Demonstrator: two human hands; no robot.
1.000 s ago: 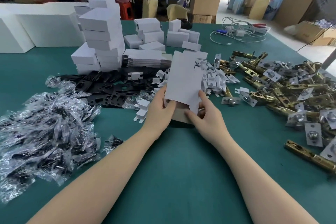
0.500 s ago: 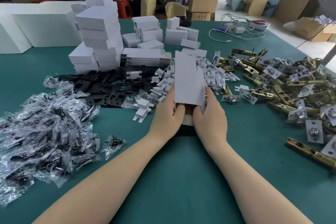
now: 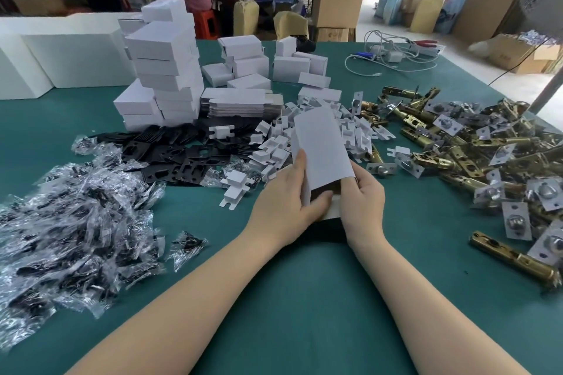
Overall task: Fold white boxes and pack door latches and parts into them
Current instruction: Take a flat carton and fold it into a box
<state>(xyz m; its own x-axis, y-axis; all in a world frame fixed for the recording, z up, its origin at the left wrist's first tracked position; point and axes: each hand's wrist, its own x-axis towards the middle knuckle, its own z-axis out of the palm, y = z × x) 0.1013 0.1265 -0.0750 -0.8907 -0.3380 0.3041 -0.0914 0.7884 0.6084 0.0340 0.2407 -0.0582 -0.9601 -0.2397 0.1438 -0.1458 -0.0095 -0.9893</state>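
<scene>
Left hand (image 3: 292, 201) curled round the near left side of a white box (image 3: 323, 146), thumb laid up along its left edge, fingers tucked under the open near end. Right hand (image 3: 362, 198) gripping the near right corner, thumb on top, fingertips hidden behind the card. Box held between both hands just above the table (image 3: 304, 298), far end tilted up and away, near mouth dark and open, a flap hanging below it toward the wrists.

Step in hand, by the look of it: squaring the flat sleeve into a tube, ahead of any packing. Nothing seen inside; interior too dark to be sure.

Next, probably: tuck the near flap and close that end. Calls for steady hold with one hand while the other folds the flap in along its crease, without crushing the thin walls.

Then filling. Latches (image 3: 475, 155), brass, heaped on the right, near the right hand. White inserts (image 3: 274, 149) scattered just behind the box, one lying beside the left hand. Black plates (image 3: 182, 158) left of those, and clear bags (image 3: 70, 222) of small parts piled far left. Flat blanks (image 3: 240, 103) stacked behind, finished boxes (image 3: 164, 67) piled tall at the back left.

Much left to do, judging by the size of the latch heap.
</scene>
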